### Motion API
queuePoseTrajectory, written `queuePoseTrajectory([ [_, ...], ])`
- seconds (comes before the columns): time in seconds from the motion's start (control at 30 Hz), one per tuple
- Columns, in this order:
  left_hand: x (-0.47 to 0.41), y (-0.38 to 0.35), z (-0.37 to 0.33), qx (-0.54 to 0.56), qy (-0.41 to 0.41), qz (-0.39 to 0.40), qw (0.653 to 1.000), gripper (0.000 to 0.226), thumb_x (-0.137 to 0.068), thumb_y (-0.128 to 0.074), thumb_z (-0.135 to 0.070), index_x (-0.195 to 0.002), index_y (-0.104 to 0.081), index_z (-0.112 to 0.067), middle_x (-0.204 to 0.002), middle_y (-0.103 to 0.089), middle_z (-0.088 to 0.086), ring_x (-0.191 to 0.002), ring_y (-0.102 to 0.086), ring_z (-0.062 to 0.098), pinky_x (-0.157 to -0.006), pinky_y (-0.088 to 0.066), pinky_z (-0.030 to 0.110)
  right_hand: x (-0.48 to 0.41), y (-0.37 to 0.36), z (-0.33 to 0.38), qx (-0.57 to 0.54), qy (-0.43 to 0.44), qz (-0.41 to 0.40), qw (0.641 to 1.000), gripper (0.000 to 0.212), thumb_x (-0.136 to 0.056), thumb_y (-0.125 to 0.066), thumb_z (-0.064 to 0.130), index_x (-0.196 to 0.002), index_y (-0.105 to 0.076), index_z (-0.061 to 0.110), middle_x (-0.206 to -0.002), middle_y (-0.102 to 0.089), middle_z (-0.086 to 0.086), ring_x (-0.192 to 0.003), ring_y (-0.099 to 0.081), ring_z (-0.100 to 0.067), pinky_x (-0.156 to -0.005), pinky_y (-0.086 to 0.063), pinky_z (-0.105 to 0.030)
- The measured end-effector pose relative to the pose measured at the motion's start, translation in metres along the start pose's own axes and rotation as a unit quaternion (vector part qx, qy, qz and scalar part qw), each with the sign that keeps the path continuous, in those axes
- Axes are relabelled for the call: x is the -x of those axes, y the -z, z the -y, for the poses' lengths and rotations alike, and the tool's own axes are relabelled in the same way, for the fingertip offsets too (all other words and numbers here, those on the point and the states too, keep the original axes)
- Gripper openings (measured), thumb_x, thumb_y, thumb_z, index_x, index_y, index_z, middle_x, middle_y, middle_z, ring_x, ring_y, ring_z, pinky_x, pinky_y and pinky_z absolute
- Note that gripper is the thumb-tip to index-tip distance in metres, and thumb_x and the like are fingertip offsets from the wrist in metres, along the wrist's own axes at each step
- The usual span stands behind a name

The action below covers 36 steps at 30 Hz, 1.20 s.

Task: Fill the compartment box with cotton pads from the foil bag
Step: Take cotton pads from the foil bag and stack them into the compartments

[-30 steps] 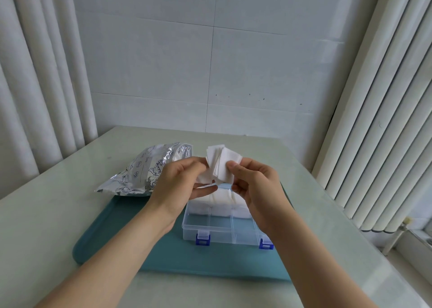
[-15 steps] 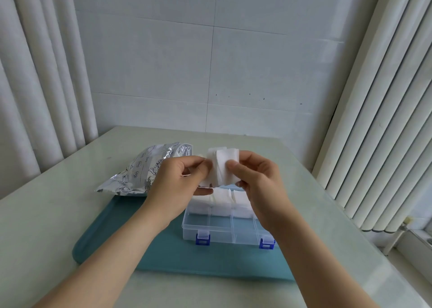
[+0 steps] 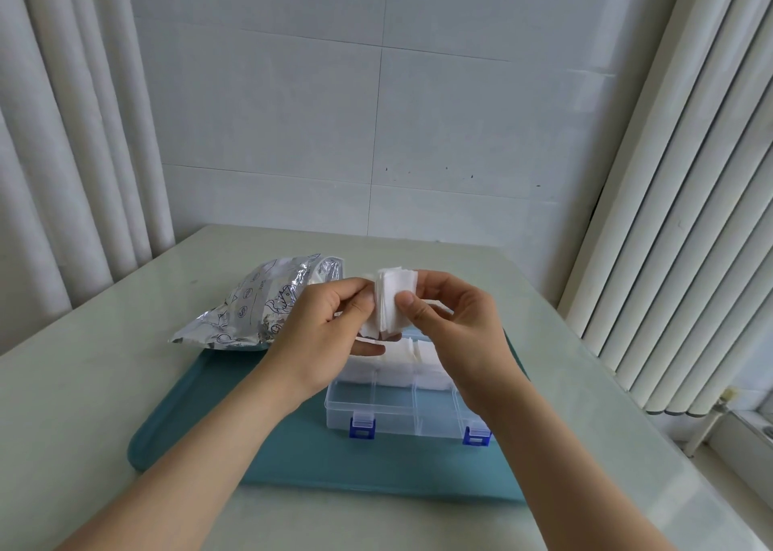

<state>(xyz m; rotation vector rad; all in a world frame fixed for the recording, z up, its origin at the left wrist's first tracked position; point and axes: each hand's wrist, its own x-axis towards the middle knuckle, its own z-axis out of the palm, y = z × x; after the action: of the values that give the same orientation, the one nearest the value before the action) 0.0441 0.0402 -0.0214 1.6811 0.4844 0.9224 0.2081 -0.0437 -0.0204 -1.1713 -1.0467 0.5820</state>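
Pale tabletop (image 3: 83, 383), teal tray (image 3: 188, 437) frame centre. Left hand (image 3: 322, 333), right hand (image 3: 456, 329) both pinch stack of white square cotton pads (image 3: 393, 299) above clear plastic compartment box (image 3: 401, 412). Far row filled, near row empty. Crinkled silver foil bag (image 3: 259, 304) centre-left.

Cotton pads being held over the clear box, foil bag lying to its left.

A small stack of cotton pads (image 3: 395, 295), white and square, is standing on edge in the air above the back of the compartment box (image 3: 393, 408), with the left hand (image 3: 326, 329) and the right hand (image 3: 460, 333) pinching it from either side. The box, clear plastic with two blue latches on its front wall, is sitting on the right half of the teal tray (image 3: 200, 425). Its back row is holding more white pads (image 3: 418, 358), and its front row is showing the tray through. The crinkled silver foil bag (image 3: 259, 304) is lying across the tray's back left corner, its mouth facing right.
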Motion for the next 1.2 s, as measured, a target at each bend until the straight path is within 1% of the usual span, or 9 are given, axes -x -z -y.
queuePoseTrajectory([
  [0.3,-0.004,0.003,0.007,-0.033,-0.014,-0.021,0.999,0.032,-0.112,-0.049,-0.018,-0.104,-0.079,-0.01,-0.101,-0.077,0.016,-0.093,-0.079,0.027,-0.077,-0.067,0.042,-0.005,0.003,-0.009,-0.049,-0.05,0.041,0.997,0.041,-0.086,-0.083,0.029,-0.126,-0.074,0.029,-0.122,-0.076,-0.007,-0.115,-0.071,-0.037,-0.1,-0.054,-0.057],
  [0.53,-0.007,0.008,0.01,-0.071,-0.014,-0.033,0.997,0.032,-0.111,-0.052,-0.014,-0.098,-0.081,-0.017,-0.099,-0.073,0.02,-0.093,-0.076,0.034,-0.073,-0.067,0.041,-0.003,0.004,-0.003,-0.051,-0.058,0.028,0.997,0.022,-0.096,-0.073,0.009,-0.115,-0.078,0.019,-0.104,-0.079,-0.011,-0.09,-0.071,-0.014,-0.078,-0.051,-0.022],
  [0.63,-0.007,0.007,0.011,-0.084,-0.018,-0.043,0.995,0.033,-0.11,-0.053,-0.014,-0.096,-0.082,-0.019,-0.097,-0.072,0.018,-0.093,-0.073,0.036,-0.07,-0.067,0.041,-0.004,0.003,-0.005,-0.067,-0.077,0.022,0.995,0.016,-0.096,-0.072,0.009,-0.107,-0.08,0.017,-0.102,-0.078,-0.009,-0.089,-0.069,-0.018,-0.086,-0.047,-0.035],
  [0.77,-0.005,0.004,0.008,-0.072,-0.022,-0.067,0.995,0.032,-0.109,-0.054,-0.015,-0.093,-0.082,-0.014,-0.084,-0.069,0.01,-0.087,-0.076,0.038,-0.066,-0.067,0.048,-0.002,0.001,-0.004,-0.088,-0.1,0.013,0.991,0.013,-0.098,-0.068,0.006,-0.105,-0.078,0.009,-0.083,-0.071,-0.004,-0.074,-0.061,-0.016,-0.082,-0.046,-0.036],
  [0.87,-0.004,0.003,0.005,0.0,-0.003,-0.049,0.999,0.033,-0.11,-0.055,-0.027,-0.102,-0.079,-0.005,-0.086,-0.063,0.022,-0.087,-0.073,0.048,-0.071,-0.067,0.05,-0.001,-0.003,-0.005,-0.086,-0.084,-0.011,0.993,0.012,-0.099,-0.069,0.009,-0.105,-0.078,0.011,-0.097,-0.077,-0.013,-0.088,-0.067,-0.024,-0.09,-0.052,-0.046],
  [0.93,-0.001,0.001,0.0,0.042,0.031,-0.009,0.999,0.035,-0.108,-0.056,-0.035,-0.113,-0.079,-0.009,-0.102,-0.076,0.019,-0.09,-0.079,0.037,-0.076,-0.067,0.049,0.001,-0.006,-0.005,-0.065,-0.062,-0.025,0.996,0.011,-0.099,-0.07,0.011,-0.107,-0.077,0.011,-0.104,-0.078,-0.015,-0.092,-0.07,-0.027,-0.093,-0.055,-0.05],
  [1.03,0.0,-0.004,0.0,0.03,0.045,-0.009,0.998,0.023,-0.105,-0.064,-0.028,-0.114,-0.079,-0.013,-0.106,-0.079,0.016,-0.094,-0.08,0.033,-0.077,-0.067,0.048,0.003,-0.01,-0.001,-0.028,-0.039,-0.029,0.998,0.015,-0.098,-0.071,0.011,-0.112,-0.074,0.012,-0.099,-0.079,-0.01,-0.086,-0.073,-0.022,-0.084,-0.059,-0.045],
  [1.1,-0.003,-0.003,0.005,0.048,0.064,-0.065,0.995,0.021,-0.104,-0.067,-0.026,-0.105,-0.08,-0.01,-0.106,-0.076,0.02,-0.099,-0.078,0.036,-0.077,-0.067,0.046,0.005,-0.01,0.003,-0.027,-0.05,-0.025,0.998,0.021,-0.097,-0.069,0.01,-0.117,-0.073,0.017,-0.095,-0.079,-0.005,-0.08,-0.072,-0.016,-0.078,-0.057,-0.035],
  [1.2,-0.008,0.001,0.007,0.125,0.102,-0.139,0.977,0.023,-0.103,-0.068,-0.027,-0.098,-0.08,-0.008,-0.109,-0.074,0.024,-0.105,-0.075,0.038,-0.083,-0.066,0.046,0.007,-0.007,0.008,0.025,-0.066,0.007,0.998,0.033,-0.093,-0.071,0.007,-0.122,-0.068,0.023,-0.093,-0.08,-0.005,-0.088,-0.076,-0.022,-0.084,-0.057,-0.035],
])
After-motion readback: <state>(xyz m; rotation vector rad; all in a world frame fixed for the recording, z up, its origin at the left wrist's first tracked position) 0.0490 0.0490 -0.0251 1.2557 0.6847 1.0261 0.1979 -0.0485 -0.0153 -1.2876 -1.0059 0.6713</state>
